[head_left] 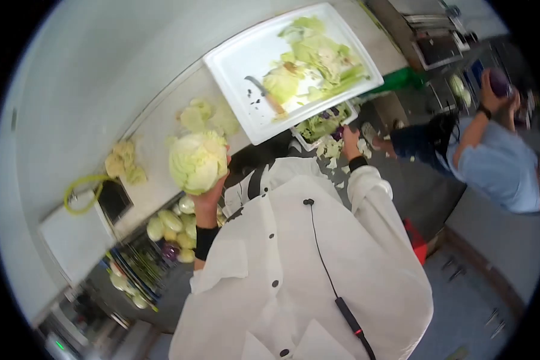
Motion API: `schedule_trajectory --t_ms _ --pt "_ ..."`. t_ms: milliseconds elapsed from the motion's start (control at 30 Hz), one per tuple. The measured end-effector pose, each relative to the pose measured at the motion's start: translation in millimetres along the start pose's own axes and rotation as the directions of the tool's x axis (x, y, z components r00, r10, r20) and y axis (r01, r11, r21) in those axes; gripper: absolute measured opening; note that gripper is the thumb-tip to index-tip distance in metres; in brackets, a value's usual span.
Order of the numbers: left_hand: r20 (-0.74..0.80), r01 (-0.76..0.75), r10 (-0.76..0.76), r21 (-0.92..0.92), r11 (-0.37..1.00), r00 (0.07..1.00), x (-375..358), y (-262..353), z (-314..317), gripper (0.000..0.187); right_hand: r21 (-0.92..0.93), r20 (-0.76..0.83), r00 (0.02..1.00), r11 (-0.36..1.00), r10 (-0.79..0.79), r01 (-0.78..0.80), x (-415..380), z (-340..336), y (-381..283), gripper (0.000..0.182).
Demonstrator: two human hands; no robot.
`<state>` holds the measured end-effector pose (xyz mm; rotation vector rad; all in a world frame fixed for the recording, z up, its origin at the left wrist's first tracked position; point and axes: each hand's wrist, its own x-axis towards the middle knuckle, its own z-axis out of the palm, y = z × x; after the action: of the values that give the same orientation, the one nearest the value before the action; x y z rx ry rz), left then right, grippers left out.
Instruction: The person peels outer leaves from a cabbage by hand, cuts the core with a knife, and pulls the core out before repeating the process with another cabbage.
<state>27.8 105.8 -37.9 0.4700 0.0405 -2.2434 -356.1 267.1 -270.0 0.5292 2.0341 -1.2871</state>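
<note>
My left hand (213, 193) holds a pale green cabbage (197, 162) from beneath and behind, its fingers largely hidden by the head. Lower right of a white tray (229, 99), my right hand (350, 143) is closed around a small purple piece (338, 133). It is beside a white bin (309, 144) of green and purple scraps. Loose green leaves (318, 51) lie in the tray with a knife (266, 96) that has a dark blade and an orange-brown handle. More pale leaves (197, 114) rest on the counter beyond the cabbage.
Whole cabbages (171, 222) are piled below the counter (153, 180) at left, near a yellow hose ring (72, 210). Scraps (330, 150) litter the floor. At right, another person (492, 156) holds a purple cabbage (500, 83). A red container (415, 241) stands right of my body.
</note>
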Motion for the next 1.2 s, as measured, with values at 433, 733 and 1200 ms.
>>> schedule_trajectory --t_ms 433,733,1200 --pt "-0.054 0.053 -0.033 0.44 0.897 0.998 24 1 -45 0.07 0.331 0.931 0.064 0.903 -0.36 0.274 -215 63 -77 0.062" --pt "-0.212 0.025 0.206 0.752 0.659 0.955 53 -20 -29 0.059 0.179 0.879 0.209 0.703 -0.429 0.689 -231 113 -34 0.072" --pt "-0.411 0.208 0.246 0.79 0.577 0.878 111 3 -72 0.058 -0.415 0.822 0.323 -0.105 -0.469 0.904 -88 203 -49 0.039"
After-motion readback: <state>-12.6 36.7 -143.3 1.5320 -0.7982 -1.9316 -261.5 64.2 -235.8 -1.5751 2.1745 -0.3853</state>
